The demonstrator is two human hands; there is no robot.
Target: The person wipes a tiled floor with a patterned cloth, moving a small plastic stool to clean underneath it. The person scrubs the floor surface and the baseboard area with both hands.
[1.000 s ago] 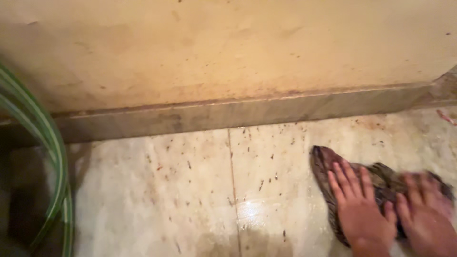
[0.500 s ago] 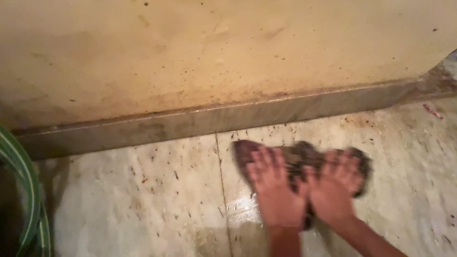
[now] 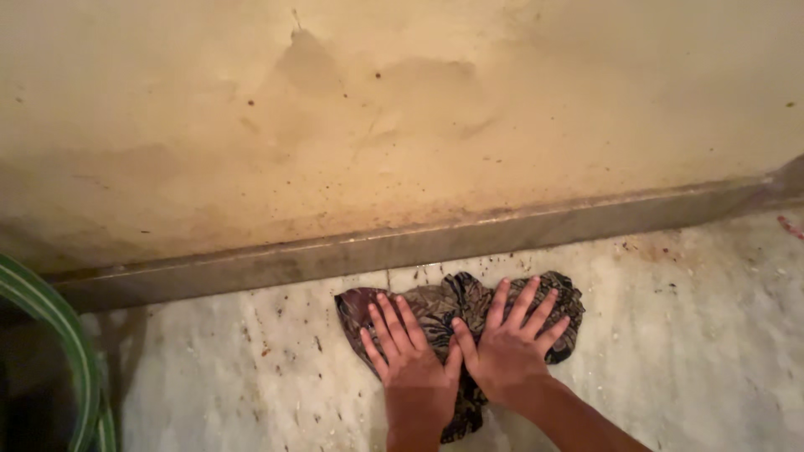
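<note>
From the head camera, both hands are pressing flat, fingers spread, on a dark patterned rag (image 3: pixel 456 314) lying on the speckled floor (image 3: pixel 670 335). The left hand (image 3: pixel 410 364) and right hand (image 3: pixel 507 347) are grasping nothing. The rag's long axis is running left-right, just beside the skirting (image 3: pixel 419 247), ahead of both hands equally.

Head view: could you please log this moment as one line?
left hand flat on dark rag | right hand flat on rag | rag on speckled floor by skirting | green hose at left

A home: marble floor (image 3: pixel 209 377), skirting (image 3: pixel 419 247), stained wall (image 3: pixel 377 109)
</note>
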